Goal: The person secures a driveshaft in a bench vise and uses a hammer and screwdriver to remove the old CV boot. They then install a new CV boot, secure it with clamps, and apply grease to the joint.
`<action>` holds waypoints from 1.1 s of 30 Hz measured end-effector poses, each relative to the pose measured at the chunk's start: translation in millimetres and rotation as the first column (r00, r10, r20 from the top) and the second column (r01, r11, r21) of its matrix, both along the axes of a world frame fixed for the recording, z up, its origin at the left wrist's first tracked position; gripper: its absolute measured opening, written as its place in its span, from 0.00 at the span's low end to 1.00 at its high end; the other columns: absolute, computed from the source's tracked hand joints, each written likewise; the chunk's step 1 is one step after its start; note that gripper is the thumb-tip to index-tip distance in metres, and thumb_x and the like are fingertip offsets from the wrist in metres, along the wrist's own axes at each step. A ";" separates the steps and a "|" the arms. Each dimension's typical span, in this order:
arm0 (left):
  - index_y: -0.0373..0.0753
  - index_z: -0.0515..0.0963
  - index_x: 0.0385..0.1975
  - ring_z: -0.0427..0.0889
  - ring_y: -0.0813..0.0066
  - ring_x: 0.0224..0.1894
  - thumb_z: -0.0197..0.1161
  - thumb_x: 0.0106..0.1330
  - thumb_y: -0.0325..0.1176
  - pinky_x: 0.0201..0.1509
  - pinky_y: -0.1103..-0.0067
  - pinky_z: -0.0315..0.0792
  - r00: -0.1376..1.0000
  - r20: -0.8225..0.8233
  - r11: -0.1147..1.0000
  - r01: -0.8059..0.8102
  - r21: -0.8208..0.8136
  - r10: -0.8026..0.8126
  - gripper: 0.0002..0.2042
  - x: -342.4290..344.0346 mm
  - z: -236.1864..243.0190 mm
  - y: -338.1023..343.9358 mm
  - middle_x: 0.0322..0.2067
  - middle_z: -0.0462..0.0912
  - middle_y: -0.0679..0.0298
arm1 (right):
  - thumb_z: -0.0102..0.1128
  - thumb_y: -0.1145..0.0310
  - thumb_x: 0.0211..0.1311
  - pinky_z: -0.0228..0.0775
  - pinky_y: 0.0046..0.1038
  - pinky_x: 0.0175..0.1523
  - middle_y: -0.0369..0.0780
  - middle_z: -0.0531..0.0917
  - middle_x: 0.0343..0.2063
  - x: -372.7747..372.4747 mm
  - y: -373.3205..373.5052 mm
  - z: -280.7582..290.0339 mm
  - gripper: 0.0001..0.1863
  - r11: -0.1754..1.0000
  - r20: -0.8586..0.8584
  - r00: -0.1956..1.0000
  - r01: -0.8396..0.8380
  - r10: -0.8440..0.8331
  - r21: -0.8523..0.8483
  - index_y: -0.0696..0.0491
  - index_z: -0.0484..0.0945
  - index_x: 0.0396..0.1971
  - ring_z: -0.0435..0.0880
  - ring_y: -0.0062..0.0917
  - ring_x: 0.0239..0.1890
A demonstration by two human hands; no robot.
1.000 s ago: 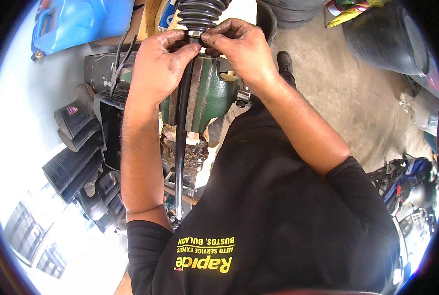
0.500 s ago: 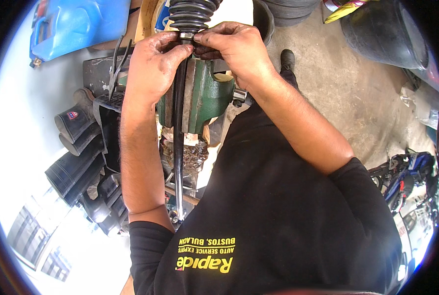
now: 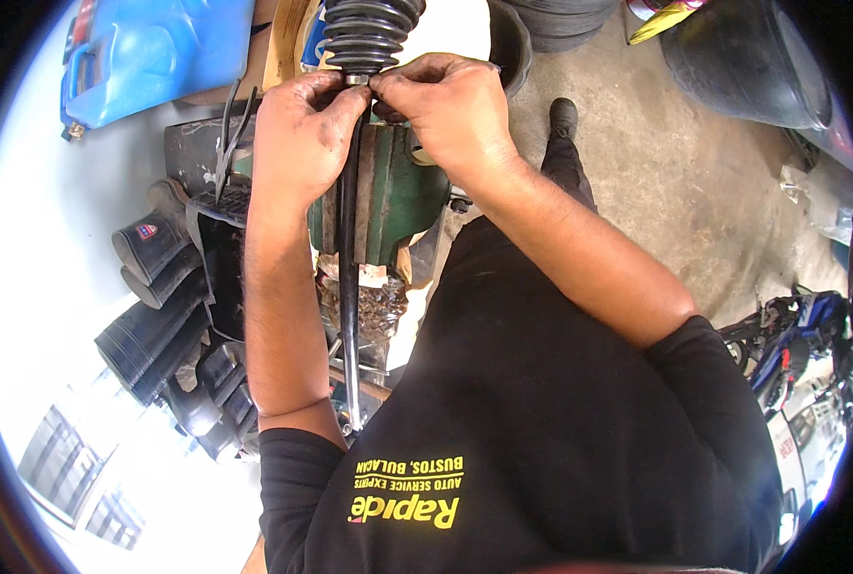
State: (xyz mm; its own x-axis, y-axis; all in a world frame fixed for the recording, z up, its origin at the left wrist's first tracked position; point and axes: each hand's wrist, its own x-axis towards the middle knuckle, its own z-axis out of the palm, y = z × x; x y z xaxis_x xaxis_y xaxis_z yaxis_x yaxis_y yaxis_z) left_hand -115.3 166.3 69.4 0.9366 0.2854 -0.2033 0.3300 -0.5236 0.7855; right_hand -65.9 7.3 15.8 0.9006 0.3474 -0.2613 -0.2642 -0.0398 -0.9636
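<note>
A black ribbed rubber boot (image 3: 364, 33) sits on a long black axle shaft (image 3: 350, 249) at the top of the head view. Around the boot's narrow end is a silver boot clamp (image 3: 356, 80). My left hand (image 3: 302, 143) pinches at the clamp's left side, its thumb against the shaft just below. From the other side, the closed thumb and fingers of my right hand (image 3: 450, 115) meet the clamp, and its curled fingertips are partly hidden. Beneath the hands, a green bench vise (image 3: 403, 206) stands directly beside the shaft.
A blue jerrycan (image 3: 159, 62) is at the upper left, above several dark rubber boots (image 3: 154, 239). Black tubs (image 3: 747, 67) and stacked tires (image 3: 556, 21) stand at the far right and back. A blue-black motorcycle (image 3: 804, 335) shows at the right edge.
The boot and clamp sit slightly lower in the picture, and the view has shifted a little. My right fingers have drawn in tighter at the clamp; both hands stay there.
</note>
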 end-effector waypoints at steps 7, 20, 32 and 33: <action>0.28 0.85 0.39 0.78 0.79 0.30 0.65 0.67 0.34 0.41 0.75 0.75 0.999 0.025 0.997 -0.026 0.075 0.025 0.13 -0.4 4.6 -4.7 0.25 0.85 0.61 | 0.73 0.65 0.57 0.83 0.30 0.39 0.46 0.90 0.25 1.8 1.5 5.1 0.13 0.998 0.097 0.994 0.058 -0.055 -0.032 0.62 0.89 0.30 0.90 0.27 0.27; 0.27 0.85 0.39 0.77 0.82 0.29 0.66 0.68 0.32 0.37 0.76 0.75 0.999 0.037 0.989 -0.007 0.147 0.001 0.12 0.9 8.4 -9.1 0.24 0.84 0.61 | 0.72 0.66 0.58 0.83 0.33 0.44 0.46 0.90 0.30 1.3 3.2 -11.4 0.11 0.996 0.365 0.927 0.078 -0.089 0.045 0.58 0.88 0.34 0.91 0.38 0.34; 0.27 0.84 0.36 0.75 0.84 0.29 0.66 0.69 0.29 0.36 0.79 0.71 0.999 -0.003 0.997 -0.052 -0.049 0.052 0.09 2.0 4.0 -3.6 0.25 0.83 0.68 | 0.70 0.71 0.68 0.82 0.26 0.47 0.40 0.91 0.36 -0.2 0.9 -38.4 0.08 0.934 -0.002 0.999 -0.038 0.042 0.355 0.60 0.86 0.41 0.89 0.20 0.39; 0.27 0.84 0.36 0.75 0.84 0.30 0.66 0.69 0.29 0.36 0.80 0.70 0.997 0.003 0.992 -0.070 -0.105 0.071 0.09 1.5 3.6 -3.6 0.26 0.83 0.69 | 0.70 0.72 0.69 0.82 0.26 0.48 0.39 0.91 0.37 0.9 0.7 -42.0 0.07 0.907 -0.051 0.997 -0.037 0.064 0.420 0.60 0.85 0.41 0.89 0.20 0.40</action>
State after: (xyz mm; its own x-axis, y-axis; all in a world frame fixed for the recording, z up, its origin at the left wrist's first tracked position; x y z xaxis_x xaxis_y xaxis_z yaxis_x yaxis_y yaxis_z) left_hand -113.9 162.6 73.0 0.9164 0.3283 -0.2291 0.3576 -0.4141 0.8370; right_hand -65.0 7.9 -26.2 0.8655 0.4819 -0.1365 -0.3322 0.3483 -0.8766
